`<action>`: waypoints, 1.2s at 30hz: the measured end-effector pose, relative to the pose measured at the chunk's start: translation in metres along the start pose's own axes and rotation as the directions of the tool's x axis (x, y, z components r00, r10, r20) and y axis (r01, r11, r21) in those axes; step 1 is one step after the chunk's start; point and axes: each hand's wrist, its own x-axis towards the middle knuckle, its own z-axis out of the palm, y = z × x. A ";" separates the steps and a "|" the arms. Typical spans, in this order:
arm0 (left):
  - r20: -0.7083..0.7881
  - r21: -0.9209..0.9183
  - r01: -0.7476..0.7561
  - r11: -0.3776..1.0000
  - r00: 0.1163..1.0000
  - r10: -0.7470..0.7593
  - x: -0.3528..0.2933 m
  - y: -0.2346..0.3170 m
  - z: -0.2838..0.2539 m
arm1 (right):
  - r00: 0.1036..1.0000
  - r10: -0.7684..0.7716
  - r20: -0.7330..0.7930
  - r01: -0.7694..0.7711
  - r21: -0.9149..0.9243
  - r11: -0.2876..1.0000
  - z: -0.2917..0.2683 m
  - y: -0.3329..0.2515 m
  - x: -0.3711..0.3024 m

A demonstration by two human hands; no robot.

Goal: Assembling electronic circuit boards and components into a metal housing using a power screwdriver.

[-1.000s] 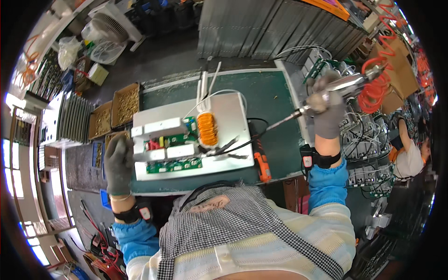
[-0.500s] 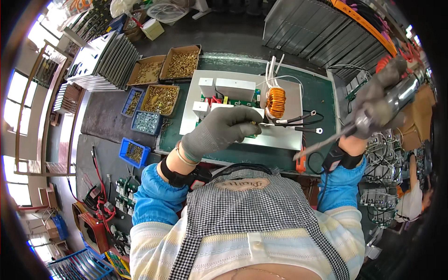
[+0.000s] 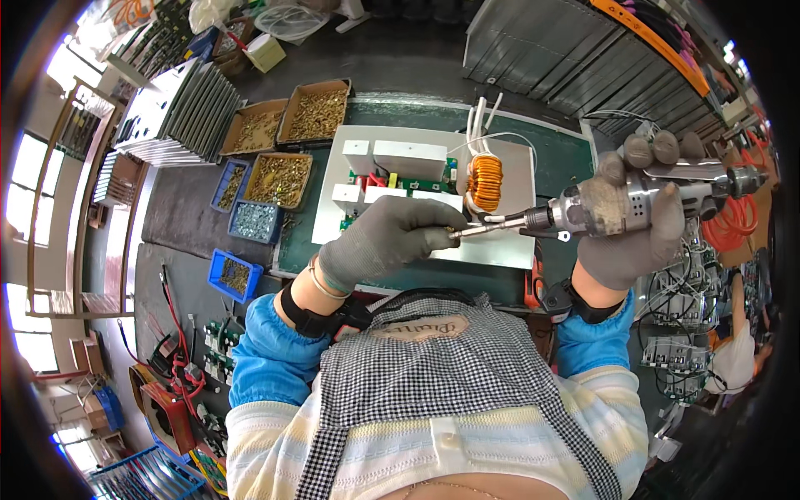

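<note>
The right hand (image 3: pixel 627 252) wrapped the driver (image 3: pixel 637 210) at three o'clock, probably weighty, best held mid-barrel. The left hand (image 3: pixel 385 237) pinched a small brassy piece (image 3: pixel 451 229) beside the bit (image 3: pixel 492 228).

bright windows (image 3: pixel 33 137) at the far left, grey ribbed panels (image 3: pixel 533 67) beyond a green-topped workbench (image 3: pixel 562 158)

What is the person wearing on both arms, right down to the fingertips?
Grey gloves, puffy bright blue sleeve covers, and a black strap on each arm. The left arm also has a thin, pale bangle. Striped sleeves show above the covers.
</note>
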 end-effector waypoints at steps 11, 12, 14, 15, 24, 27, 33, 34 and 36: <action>-0.012 0.226 -0.035 0.974 0.999 0.038 0.037 -0.004 0.014 | 0.942 -0.072 -0.328 -0.021 -0.270 0.963 -0.018 -0.009 -0.020; -0.016 0.277 -0.103 0.955 0.994 0.112 0.039 -0.006 0.016 | 0.928 -0.066 -0.366 -0.046 -0.289 0.956 -0.018 -0.009 -0.023; -0.040 0.359 -0.162 0.919 0.981 0.188 0.041 -0.008 0.020 | 0.911 -0.037 -0.412 -0.105 -0.317 0.942 -0.021 -0.009 -0.025; -0.062 0.393 -0.153 0.907 0.979 0.192 0.041 -0.009 0.021 | 0.915 -0.075 -0.397 -0.069 -0.336 0.939 -0.022 -0.009 -0.027; -0.165 0.207 -0.115 0.972 0.975 0.150 0.049 0.025 -0.001 | 0.733 0.143 0.665 -0.168 -0.027 0.985 -0.051 -0.035 0.031; -0.152 0.208 -0.251 0.945 0.947 0.285 0.060 0.043 -0.004 | 0.692 0.230 0.684 -0.290 -0.028 0.957 -0.058 -0.047 0.051; -0.385 0.134 -0.225 0.965 0.886 0.260 0.072 0.051 0.002 | 0.961 0.096 0.258 -0.084 -0.055 0.995 -0.077 -0.030 0.054; -0.429 0.127 -0.155 0.980 0.882 0.195 0.068 0.047 0.003 | 0.966 0.124 0.229 -0.129 0.008 0.992 -0.084 -0.022 0.052; -0.504 0.113 -0.026 0.993 0.860 0.080 0.051 0.037 0.001 | 0.970 0.144 0.196 -0.144 -0.013 0.989 -0.097 -0.004 0.043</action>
